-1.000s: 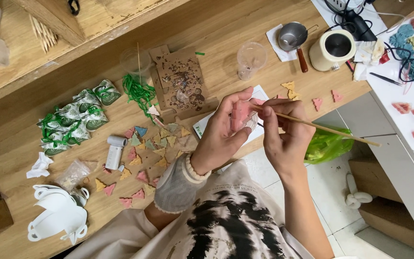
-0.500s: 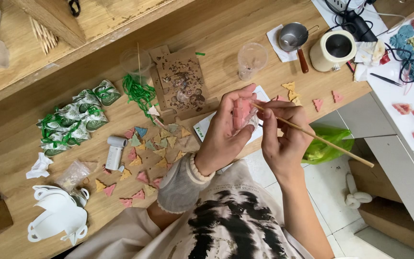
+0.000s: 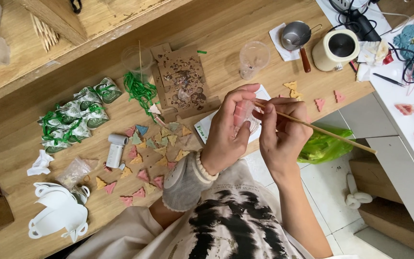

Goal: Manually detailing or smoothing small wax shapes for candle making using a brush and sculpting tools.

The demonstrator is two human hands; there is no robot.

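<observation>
Since a second ago your stick end dropped toward 4 o'clock; hands barely shifted. Your left hand [image 3: 228, 132] is closed around a small pink piece [image 3: 241, 113], fingers curled over it, held above the table edge near frame centre. Your right hand [image 3: 281, 136] pinches a thin wooden stick [image 3: 322, 130], tip touching the pink piece, shaft running out to 4 o'clock.

Under the hands: a white card [image 3: 206, 127] on the wooden table [image 3: 245, 19]. At 9 o'clock of the left hand, scattered small triangle pieces [image 3: 152, 148] in pink, yellow and blue, and a white tube [image 3: 116, 149]. At 11 o'clock, a speckled cardboard sheet [image 3: 183, 76] with green ties [image 3: 140, 91] beside it. At 12 o'clock, a clear plastic cup [image 3: 254, 57]. At 1 o'clock, a metal ladle [image 3: 297, 36] and a cream pot [image 3: 339, 48]. Green bag [image 3: 324, 146] just beside your right hand at 3 o'clock.
</observation>
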